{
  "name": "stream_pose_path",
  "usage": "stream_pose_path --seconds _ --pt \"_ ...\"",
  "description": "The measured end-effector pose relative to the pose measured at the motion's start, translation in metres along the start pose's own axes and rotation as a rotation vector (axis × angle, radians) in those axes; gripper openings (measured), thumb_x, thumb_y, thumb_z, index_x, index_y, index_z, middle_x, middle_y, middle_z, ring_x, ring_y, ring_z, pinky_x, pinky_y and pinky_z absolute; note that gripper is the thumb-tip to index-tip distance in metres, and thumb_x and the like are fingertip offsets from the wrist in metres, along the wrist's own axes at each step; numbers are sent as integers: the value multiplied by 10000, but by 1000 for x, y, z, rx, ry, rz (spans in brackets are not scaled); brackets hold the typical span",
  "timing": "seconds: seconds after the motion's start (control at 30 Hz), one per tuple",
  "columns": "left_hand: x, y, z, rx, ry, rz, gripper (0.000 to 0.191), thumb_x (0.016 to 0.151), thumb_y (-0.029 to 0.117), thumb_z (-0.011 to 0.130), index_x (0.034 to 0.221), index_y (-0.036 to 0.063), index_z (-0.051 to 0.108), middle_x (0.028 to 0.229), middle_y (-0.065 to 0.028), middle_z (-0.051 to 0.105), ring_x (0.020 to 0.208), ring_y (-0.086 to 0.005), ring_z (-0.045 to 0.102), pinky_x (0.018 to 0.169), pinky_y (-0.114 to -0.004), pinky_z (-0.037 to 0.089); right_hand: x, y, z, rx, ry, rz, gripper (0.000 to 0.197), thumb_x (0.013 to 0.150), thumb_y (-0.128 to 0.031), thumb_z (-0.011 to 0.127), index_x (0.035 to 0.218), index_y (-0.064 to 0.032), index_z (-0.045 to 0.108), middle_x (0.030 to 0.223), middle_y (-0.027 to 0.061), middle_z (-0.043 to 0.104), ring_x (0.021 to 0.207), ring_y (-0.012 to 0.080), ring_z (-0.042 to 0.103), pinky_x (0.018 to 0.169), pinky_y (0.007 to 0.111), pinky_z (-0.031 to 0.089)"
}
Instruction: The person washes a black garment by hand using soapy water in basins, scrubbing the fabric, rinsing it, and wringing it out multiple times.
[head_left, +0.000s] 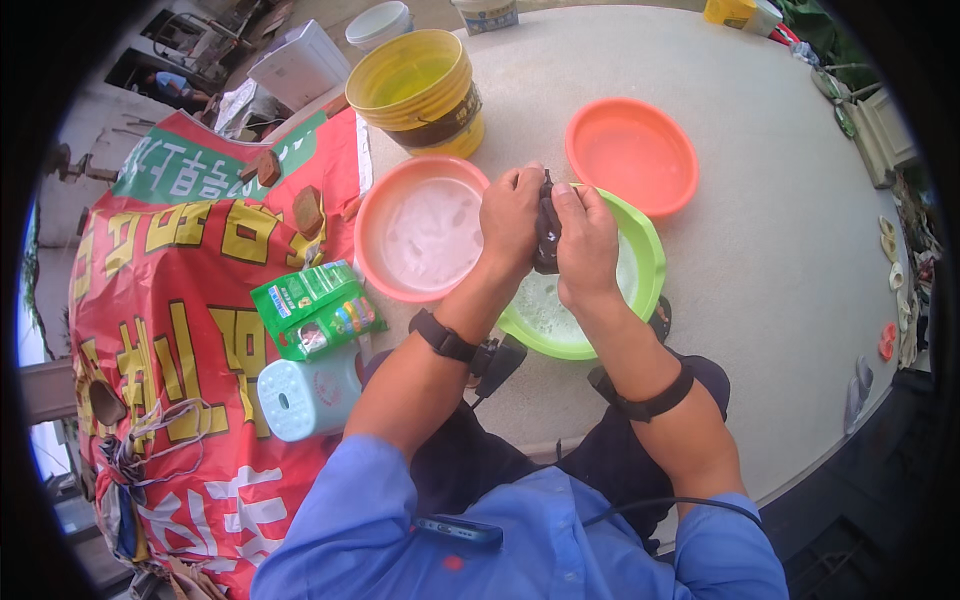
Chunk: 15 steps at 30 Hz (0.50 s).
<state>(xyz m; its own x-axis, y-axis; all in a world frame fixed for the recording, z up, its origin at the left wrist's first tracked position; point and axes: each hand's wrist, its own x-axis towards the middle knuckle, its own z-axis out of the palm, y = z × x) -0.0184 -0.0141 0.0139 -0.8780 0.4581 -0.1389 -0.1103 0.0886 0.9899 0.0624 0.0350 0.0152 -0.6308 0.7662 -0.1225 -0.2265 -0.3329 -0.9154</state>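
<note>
Both my hands grip a dark wet cloth (548, 232), bunched lengthwise between them, over a green plastic basin (654, 259) of sudsy water. My left hand (514, 217) holds its left side and my right hand (586, 240) its right side. What the cloth is cannot be told. Left of the green basin stands a pink basin (367, 259) with cloudy water. An orange basin (632, 154) is beyond it to the right. A yellow bucket (416, 124) holding yellowish liquid stands behind the pink basin.
A green detergent bag (319, 309) lies by a light blue plastic stool (307, 397) at the left, near a red printed banner (172, 277) with brick pieces (307, 212) on it. Pairs of shoes (896, 275) line the right edge. A person (174, 84) is far off at upper left.
</note>
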Motion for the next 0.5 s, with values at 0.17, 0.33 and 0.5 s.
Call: stream_pose_path --seconds 0.17,0.33,0.5 --pt "-46 7 25 167 -49 281 313 996 273 591 847 2 637 697 -7 579 654 -76 493 609 -275 432 33 -16 -28 179 127 88 242 975 -221 599 908 11 585 786 23 557 677 111 508 610 293 450" --pt "-14 10 4 58 17 125 340 981 289 587 838 -16 631 699 -95 628 592 -147 555 573 -327 456 2 -1 -2 51 86 59 260 984 -226 578 871 7 570 795 35 552 727 108 503 679 297 449" --pt "-45 0 25 203 -40 315 362 988 325 581 890 -20 632 703 -103 623 608 -159 560 587 -331 461 27 -17 -24 169 157 84 254 966 -226 597 836 -10 569 758 18 540 678 95 502 605 271 434"
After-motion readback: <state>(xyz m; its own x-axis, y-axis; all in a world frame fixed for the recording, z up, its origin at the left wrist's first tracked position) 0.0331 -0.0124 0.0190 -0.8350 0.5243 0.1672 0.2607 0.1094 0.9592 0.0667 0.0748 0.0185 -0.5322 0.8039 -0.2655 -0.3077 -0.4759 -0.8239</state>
